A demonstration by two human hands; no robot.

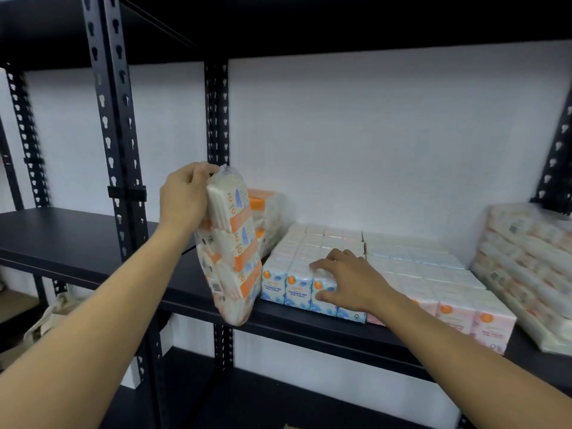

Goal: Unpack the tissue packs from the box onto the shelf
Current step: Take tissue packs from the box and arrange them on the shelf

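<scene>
The left hand (pixel 183 196) is nearest the work, its fingers (pixel 198 173) curled over the top end of a wrapped tissue pack (pixel 230 246) and pinching the plastic there, so the pack hangs upright with its lower end at the front lip of the shelf (pixel 77 239). The right hand (pixel 348 280) lies on the blue-printed flat pack (pixel 297 274) just beside it, fingers spread over the top and the thumb against the front face, holding nothing (it seems to be steadying or nudging that block).

The step in hand looks like setting the hanging pack down in the gap left of the blue block. To do it well, I would lift the pack's lower end clear of the shelf edge first, then slide it back until it meets the orange pack (pixel 263 212) standing behind. The right hand should keep the blue block from shifting sideways. The soft wrap will sag, so a grip from the top alone may let it swing.

Further back, the pink flat pack (pixel 448 292) and a tilted bundle (pixel 526 267) at the right edge are blurred, and the bundle is cut off by the frame. The box named in the task is not in view. The print on the far packs cannot be read.
</scene>
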